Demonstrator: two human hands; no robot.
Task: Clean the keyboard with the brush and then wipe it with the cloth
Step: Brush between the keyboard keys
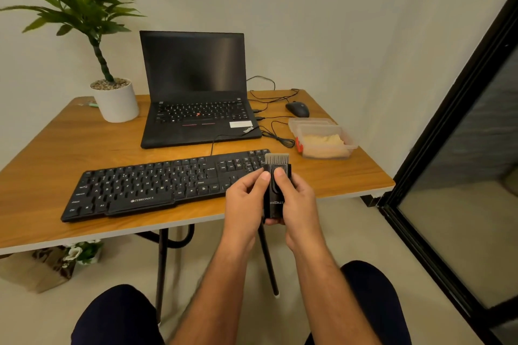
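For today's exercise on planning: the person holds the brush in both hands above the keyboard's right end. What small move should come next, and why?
Probably lower the brush so that its bristles meet the keyboard. Both the left hand and the right hand grip it, the bristles point away above the number pad, and no sweeping shows yet.

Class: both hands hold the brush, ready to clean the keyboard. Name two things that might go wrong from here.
1. Brushing may push the black keyboard, already near the wooden table's front edge, off.
2. The black retractable brush, gripped by left hand and right hand, may snag the keyboard's thin black cable.
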